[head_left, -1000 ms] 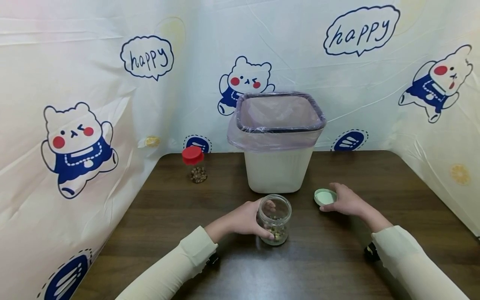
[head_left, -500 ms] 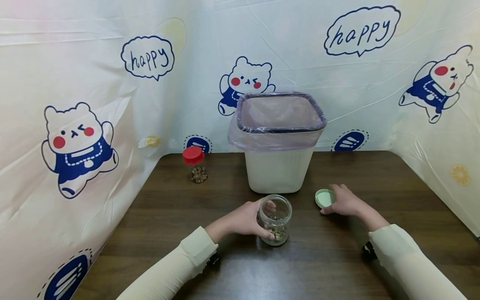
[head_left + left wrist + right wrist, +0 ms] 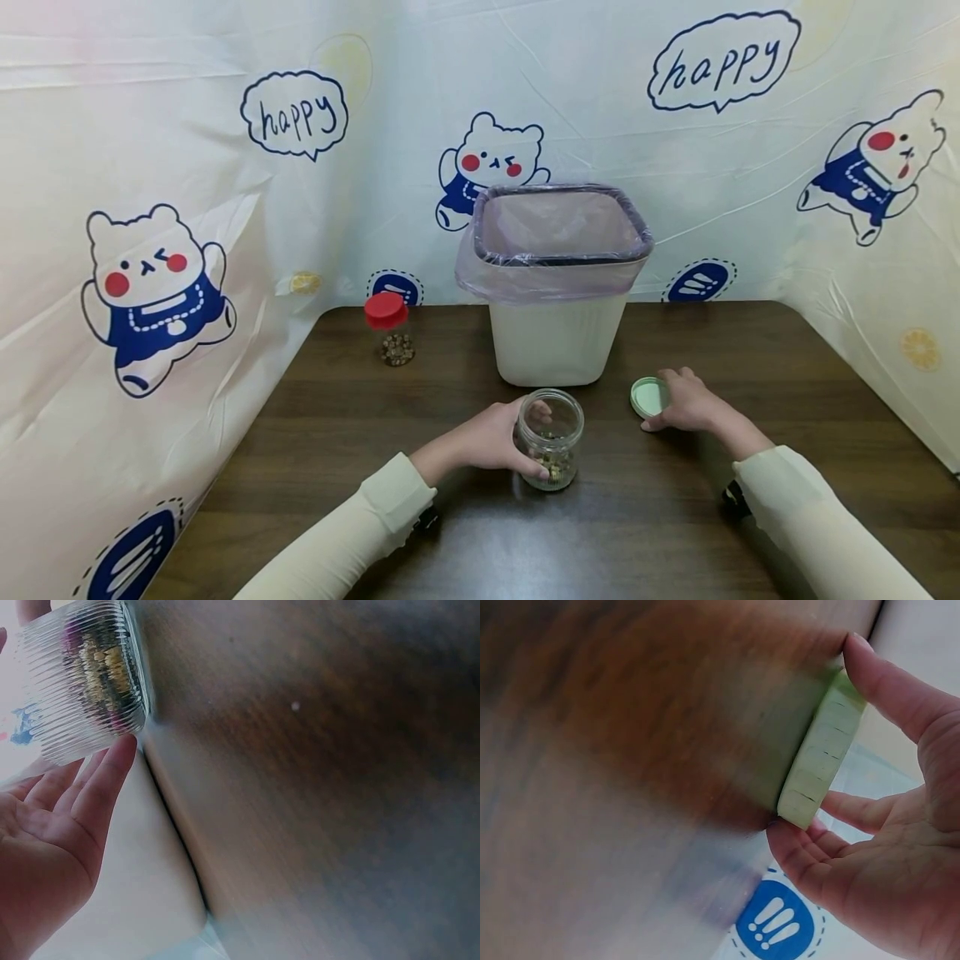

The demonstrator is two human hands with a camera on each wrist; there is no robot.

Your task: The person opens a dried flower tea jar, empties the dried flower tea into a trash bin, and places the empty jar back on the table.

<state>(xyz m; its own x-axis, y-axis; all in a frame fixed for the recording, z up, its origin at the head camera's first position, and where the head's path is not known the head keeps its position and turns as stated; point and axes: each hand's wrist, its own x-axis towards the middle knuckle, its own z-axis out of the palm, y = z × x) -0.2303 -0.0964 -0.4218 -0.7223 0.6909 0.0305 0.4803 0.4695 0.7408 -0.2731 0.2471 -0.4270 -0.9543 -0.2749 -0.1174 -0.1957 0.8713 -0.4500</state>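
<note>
My left hand [image 3: 491, 437] holds a clear glass jar [image 3: 551, 442] around its side, thumb in front and fingers behind. The jar stands upright and uncovered on the table, with dried yellowish and dark bits low inside. In the left wrist view, the ribbed jar wall [image 3: 90, 682] shows yellow, dark and purplish pieces behind it. To the right, my right hand [image 3: 688, 403] holds a pale green jar lid [image 3: 649, 398] by its edge. Its hollow side faces up. In the right wrist view the lid [image 3: 821, 754] lies on the tabletop between thumb and fingertips.
A white bin [image 3: 558, 342] with a translucent purplish liner stands behind the jar. At the back left is a small clear jar [image 3: 396, 346] with a red lid and brown bits inside. A patterned curtain [image 3: 360, 217] surrounds the dark wooden table [image 3: 450, 375].
The green lid has come to lie flatter on the table, shifted slightly right, and my right thumb and fingers have settled lower around it. The left hand and glass jar have not moved.
</note>
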